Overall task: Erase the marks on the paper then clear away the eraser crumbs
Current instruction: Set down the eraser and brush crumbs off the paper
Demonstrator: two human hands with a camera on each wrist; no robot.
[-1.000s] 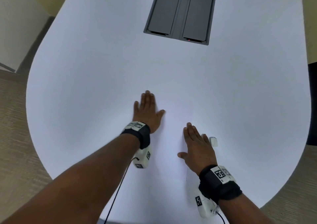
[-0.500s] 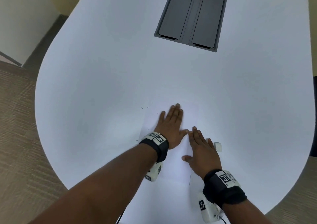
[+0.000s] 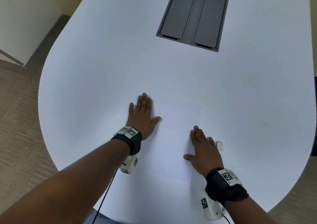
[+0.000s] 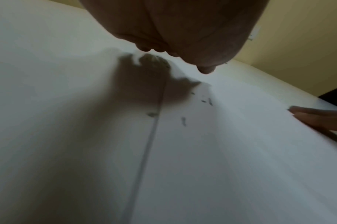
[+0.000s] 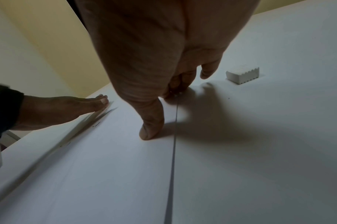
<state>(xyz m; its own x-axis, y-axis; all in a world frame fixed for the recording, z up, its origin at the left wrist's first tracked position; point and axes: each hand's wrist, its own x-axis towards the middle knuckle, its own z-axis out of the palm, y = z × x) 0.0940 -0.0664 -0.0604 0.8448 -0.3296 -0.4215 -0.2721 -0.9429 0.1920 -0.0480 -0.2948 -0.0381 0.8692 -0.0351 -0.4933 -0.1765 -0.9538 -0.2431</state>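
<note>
A white sheet of paper (image 3: 173, 146) lies on the white table (image 3: 240, 95) in front of me. My left hand (image 3: 142, 114) lies flat with straight fingers at the paper's left edge. In the left wrist view, dark eraser crumbs (image 4: 183, 121) lie scattered below its palm, near the paper's edge. My right hand (image 3: 203, 148) rests flat on the paper's right edge, its thumb (image 5: 151, 127) pressing down. The white eraser (image 3: 219, 145) lies on the table just right of that hand, untouched; the right wrist view shows the eraser (image 5: 242, 75) beyond the fingers.
A grey double-lid hatch (image 3: 193, 17) is set into the table at the far side. The table's rounded edge (image 3: 41, 93) drops to carpet on the left. Cables run from both wrist cameras toward me.
Half a second ago the left hand was in the middle of the paper beside the right hand; it has since swept left to the paper's left edge. The right hand has stayed put.
</note>
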